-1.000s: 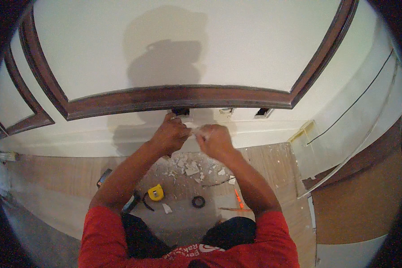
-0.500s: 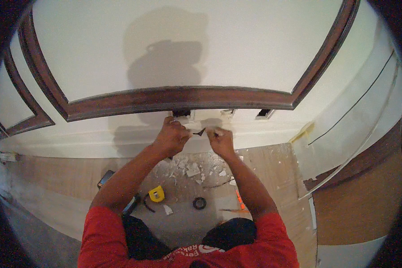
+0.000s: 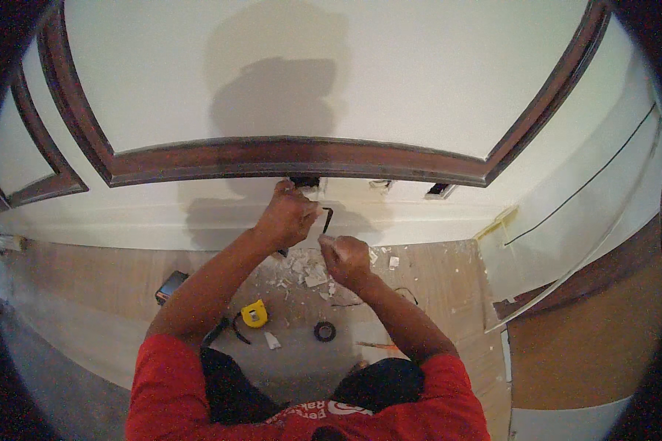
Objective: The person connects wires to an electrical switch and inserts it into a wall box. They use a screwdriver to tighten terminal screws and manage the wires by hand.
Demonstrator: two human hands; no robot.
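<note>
My left hand (image 3: 285,219) is closed in a pinch by the wall, just below a dark rectangular cutout (image 3: 304,181); what its fingers grip is hidden. From its fingertips a thin black strip (image 3: 329,218), which looks like electrical tape, bends over and runs down to my right hand (image 3: 348,261). The right fingers are closed on the strip's lower end, nearer to me than the left hand. A small dark end of something shows beneath my left hand. On the floor between my knees and the wall lies a roll of black tape (image 3: 325,331).
A yellow tape measure (image 3: 254,314) lies left of the tape roll. White plaster chips (image 3: 312,273) litter the floor by the wall. Dark wooden moulding (image 3: 287,158) crosses just above the cutouts; another cutout (image 3: 439,189) is to the right. A brown board (image 3: 577,345) lies at right.
My right hand has moved down and slightly left, toward me. The black strip, level between the hands before, now bends downward. My left hand has stayed near the cutout.
</note>
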